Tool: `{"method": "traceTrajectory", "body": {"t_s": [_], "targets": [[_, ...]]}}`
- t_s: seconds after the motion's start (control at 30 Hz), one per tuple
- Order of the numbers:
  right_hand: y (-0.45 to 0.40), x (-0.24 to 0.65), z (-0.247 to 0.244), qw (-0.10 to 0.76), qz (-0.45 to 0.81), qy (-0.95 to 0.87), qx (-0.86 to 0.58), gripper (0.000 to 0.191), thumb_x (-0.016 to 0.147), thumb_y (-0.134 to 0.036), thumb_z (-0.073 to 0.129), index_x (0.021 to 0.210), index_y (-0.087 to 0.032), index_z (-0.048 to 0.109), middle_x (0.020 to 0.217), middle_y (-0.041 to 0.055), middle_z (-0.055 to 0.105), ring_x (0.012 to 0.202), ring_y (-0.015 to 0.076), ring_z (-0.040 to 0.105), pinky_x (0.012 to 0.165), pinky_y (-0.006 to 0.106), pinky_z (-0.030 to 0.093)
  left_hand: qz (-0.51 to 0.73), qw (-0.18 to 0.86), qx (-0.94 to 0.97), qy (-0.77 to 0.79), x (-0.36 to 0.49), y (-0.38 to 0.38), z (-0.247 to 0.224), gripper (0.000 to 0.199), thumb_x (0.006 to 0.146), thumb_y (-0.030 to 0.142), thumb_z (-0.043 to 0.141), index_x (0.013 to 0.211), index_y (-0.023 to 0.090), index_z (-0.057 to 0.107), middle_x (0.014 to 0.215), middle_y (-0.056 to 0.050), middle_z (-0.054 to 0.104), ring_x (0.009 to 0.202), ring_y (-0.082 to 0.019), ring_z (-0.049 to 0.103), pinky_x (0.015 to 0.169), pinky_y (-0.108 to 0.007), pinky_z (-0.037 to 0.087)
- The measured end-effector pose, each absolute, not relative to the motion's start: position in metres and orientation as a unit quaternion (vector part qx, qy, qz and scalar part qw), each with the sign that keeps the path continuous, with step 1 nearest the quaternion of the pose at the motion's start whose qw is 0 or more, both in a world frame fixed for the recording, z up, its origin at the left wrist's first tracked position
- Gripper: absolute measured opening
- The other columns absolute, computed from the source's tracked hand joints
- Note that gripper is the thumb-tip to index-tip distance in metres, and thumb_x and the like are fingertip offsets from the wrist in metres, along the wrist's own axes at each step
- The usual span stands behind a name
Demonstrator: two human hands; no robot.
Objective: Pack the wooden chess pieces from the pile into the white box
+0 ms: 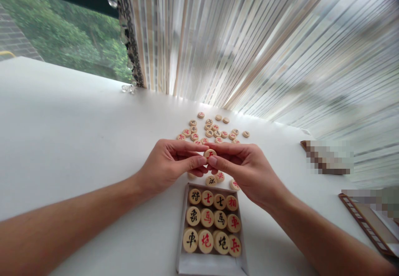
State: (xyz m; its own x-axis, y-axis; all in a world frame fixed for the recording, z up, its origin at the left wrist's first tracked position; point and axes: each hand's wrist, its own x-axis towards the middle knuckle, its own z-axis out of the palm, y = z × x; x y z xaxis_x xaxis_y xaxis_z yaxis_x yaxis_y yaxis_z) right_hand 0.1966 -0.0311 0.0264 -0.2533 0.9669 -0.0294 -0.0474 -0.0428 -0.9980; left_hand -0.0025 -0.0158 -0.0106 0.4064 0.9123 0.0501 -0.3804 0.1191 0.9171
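Between my two hands, above the table, is a round wooden piece with a red character. My left hand pinches its left edge with thumb and fingers. On the other side, my right hand grips it, the thumb over its lower right. Just below is an open grey-white box holding rows of round pieces, marked in red or black. Loose pieces lie scattered past my hands, such as a black-marked one near the box's far edge. My fingers and wrists hide part of the scatter.
The white table reaches back to a striped curtain and a window. Crystal beads rest by the window. Two brown-edged objects, partly pixelated, stand on the right, one farther back and one nearer.
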Motion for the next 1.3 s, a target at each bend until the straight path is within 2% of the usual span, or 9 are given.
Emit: {"method": "traceTrajectory", "body": {"t_s": [0.17, 0.43, 0.53, 0.73, 0.9, 1.03, 1.3], "targets": [[-0.033, 0.194, 0.029, 0.442, 0.57, -0.536, -0.439, 0.039, 0.064, -0.034, 0.104, 0.099, -0.024, 0.09, 0.073, 0.0053, 0.082, 0.063, 0.0169, 0.073, 0.061, 0.03, 0.064, 0.454, 0.695, 0.479, 0.284, -0.001, -0.017, -0.005, 0.02, 0.081, 0.018, 0.093, 0.101, 0.018, 0.088, 0.087, -0.008, 0.086, 0.073, -0.017, 0.083, 0.067, -0.019, 0.069], [-0.034, 0.194, 0.03, 0.441, 0.556, -0.562, -0.424, 0.027, 0.076, -0.035, 0.097, 0.1, -0.024, 0.09, 0.07, 0.0043, 0.081, 0.062, 0.0155, 0.074, 0.059, 0.026, 0.064, 0.451, 0.699, 0.488, 0.265, -0.002, -0.017, -0.007, 0.023, 0.081, 0.019, 0.093, 0.103, 0.017, 0.087, 0.086, -0.008, 0.086, 0.077, -0.019, 0.084, 0.069, -0.021, 0.069], [-0.033, 0.195, 0.029, 0.437, 0.556, -0.575, -0.412, 0.027, 0.082, -0.035, 0.094, 0.106, -0.023, 0.089, 0.076, 0.006, 0.083, 0.066, 0.0156, 0.076, 0.063, 0.026, 0.065, 0.467, 0.695, 0.481, 0.26, -0.003, -0.016, -0.011, 0.022, 0.081, 0.018, 0.093, 0.103, 0.018, 0.087, 0.085, -0.007, 0.086, 0.077, -0.018, 0.084, 0.067, -0.02, 0.069], [-0.033, 0.195, 0.028, 0.444, 0.59, -0.562, -0.373, 0.037, 0.077, -0.026, 0.097, 0.113, -0.024, 0.087, 0.093, 0.0061, 0.086, 0.079, 0.0191, 0.081, 0.081, 0.033, 0.07, 0.484, 0.677, 0.484, 0.271, -0.003, -0.016, -0.012, 0.021, 0.082, 0.02, 0.092, 0.103, 0.017, 0.087, 0.082, -0.007, 0.085, 0.071, -0.016, 0.081, 0.064, -0.02, 0.068], [-0.032, 0.195, 0.025, 0.468, 0.579, -0.561, -0.363, 0.037, 0.074, -0.018, 0.099, 0.108, -0.024, 0.086, 0.096, 0.005, 0.086, 0.087, 0.0181, 0.083, 0.085, 0.028, 0.069, 0.495, 0.663, 0.49, 0.273, -0.002, -0.016, -0.01, 0.016, 0.085, 0.022, 0.09, 0.101, 0.019, 0.088, 0.082, -0.006, 0.085, 0.07, -0.014, 0.078, 0.064, -0.02, 0.068], [-0.032, 0.195, 0.024, 0.479, 0.546, -0.571, -0.382, 0.034, 0.068, -0.016, 0.101, 0.098, -0.023, 0.087, 0.091, 0.0039, 0.086, 0.085, 0.0164, 0.082, 0.082, 0.022, 0.067, 0.492, 0.653, 0.504, 0.278, -0.003, -0.016, -0.01, 0.013, 0.085, 0.022, 0.09, 0.098, 0.018, 0.089, 0.08, -0.005, 0.084, 0.07, -0.012, 0.076, 0.063, -0.018, 0.066], [-0.033, 0.197, 0.029, 0.468, 0.498, -0.598, -0.418, 0.018, 0.077, -0.027, 0.098, 0.092, -0.023, 0.089, 0.081, 0.0048, 0.084, 0.073, 0.0145, 0.077, 0.068, 0.02, 0.063, 0.497, 0.645, 0.511, 0.277, -0.002, -0.017, -0.008, 0.014, 0.082, 0.02, 0.091, 0.095, 0.016, 0.088, 0.079, -0.005, 0.083, 0.068, -0.013, 0.075, 0.06, -0.018, 0.065]]}}
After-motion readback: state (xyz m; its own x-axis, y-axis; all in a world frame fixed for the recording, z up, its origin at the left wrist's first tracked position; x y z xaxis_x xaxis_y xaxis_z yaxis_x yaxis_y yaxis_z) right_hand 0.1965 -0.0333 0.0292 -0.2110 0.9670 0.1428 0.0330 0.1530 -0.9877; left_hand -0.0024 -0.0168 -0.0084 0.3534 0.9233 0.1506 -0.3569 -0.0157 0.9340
